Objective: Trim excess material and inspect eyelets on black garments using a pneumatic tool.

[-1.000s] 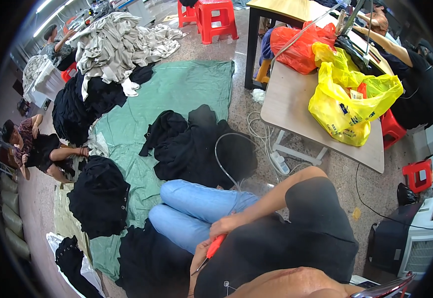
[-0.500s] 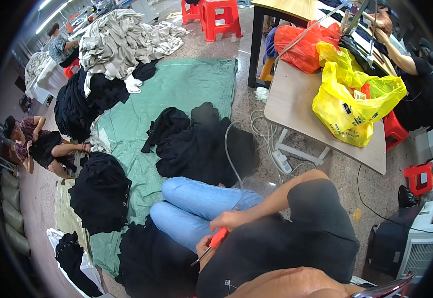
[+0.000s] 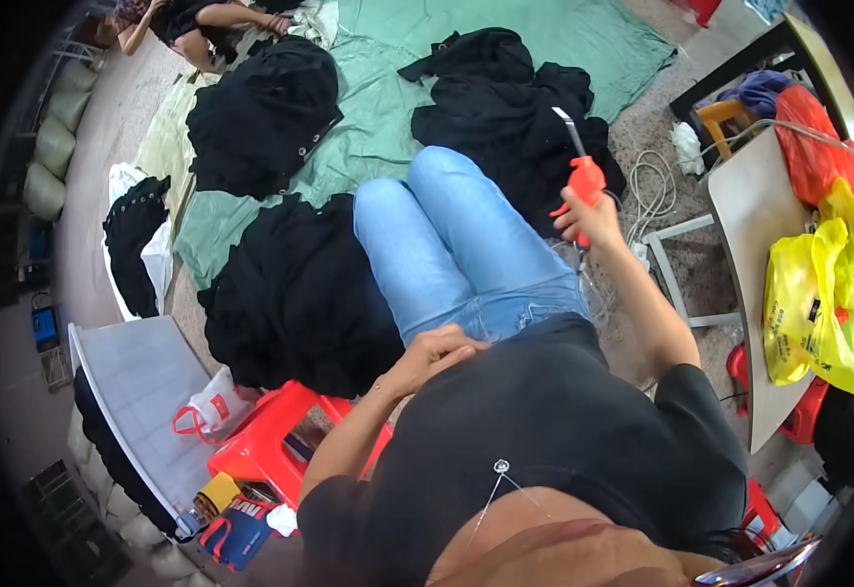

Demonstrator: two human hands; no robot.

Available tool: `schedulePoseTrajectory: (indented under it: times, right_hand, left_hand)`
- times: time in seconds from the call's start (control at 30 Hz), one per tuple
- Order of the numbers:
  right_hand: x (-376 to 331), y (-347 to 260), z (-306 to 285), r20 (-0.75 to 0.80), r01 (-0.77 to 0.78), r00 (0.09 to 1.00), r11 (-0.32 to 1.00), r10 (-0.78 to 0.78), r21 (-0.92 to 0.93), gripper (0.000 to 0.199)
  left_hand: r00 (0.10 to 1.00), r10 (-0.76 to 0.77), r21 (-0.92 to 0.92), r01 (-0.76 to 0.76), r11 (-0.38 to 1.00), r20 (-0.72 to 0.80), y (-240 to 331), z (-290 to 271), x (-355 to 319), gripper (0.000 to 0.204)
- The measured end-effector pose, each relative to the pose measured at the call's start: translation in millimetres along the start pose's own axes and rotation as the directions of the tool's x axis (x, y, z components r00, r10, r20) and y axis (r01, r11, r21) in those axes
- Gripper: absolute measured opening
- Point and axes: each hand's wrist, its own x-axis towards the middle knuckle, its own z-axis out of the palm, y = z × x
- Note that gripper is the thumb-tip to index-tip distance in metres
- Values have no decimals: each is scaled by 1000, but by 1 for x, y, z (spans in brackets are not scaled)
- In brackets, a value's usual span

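My right hand (image 3: 593,217) is closed around a red air blow gun (image 3: 585,179), raised beside my right thigh. Its bent metal nozzle points away from me, toward the black garments (image 3: 505,112) on the green sheet. A clear hose hangs below the grip. Against the front of my dark shirt rests my left hand (image 3: 435,354), its fingers stretched out and nothing visible in it. Another black garment heap (image 3: 295,284) lies by my left leg. Farther off, a heap with metal eyelets (image 3: 260,117) sits on the left.
A green sheet (image 3: 358,147) covers the floor ahead. To my right stands a small table (image 3: 755,196) with yellow (image 3: 808,303) and red bags (image 3: 808,132), coiled cable (image 3: 650,191) beside it. A red stool (image 3: 270,440) is at my left; a person (image 3: 216,15) sits far left.
My view has turned left and down. The blow gun has moved from beside my lap out to the right, now in my right hand. My left hand now lies on my shirt.
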Motion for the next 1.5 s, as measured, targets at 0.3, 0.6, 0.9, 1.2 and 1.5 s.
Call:
schedulePoseTrajectory:
  times: [0.3,0.6,0.9,1.2,1.5]
  right_hand:
    - [121,80,-43,-446,-43,895,988,-27,-146,47]
    - [191,119,-21,-505,-200,856,971,109,-131,52]
    - [275,-12,8,-402,105,836,829,-373,-550,49]
    - [468,-73,76,-519,-273,840,704,-158,-655,87]
    - [488,-64,79,-533,-263,826,709,-185,-655,47]
  left_hand:
    - [962,-159,-100,185,978,223,0,6,21,15]
    - [855,-518,253,499,829,14,15,-12,51,18]
    - [926,-361,-211,376,902,109,-1,-43,50,16]
    - [386,-351,-140,478,867,-853,-59,-133,121,5]
    - [846,-528,-287,490,823,-70,-48,-82,85,11]
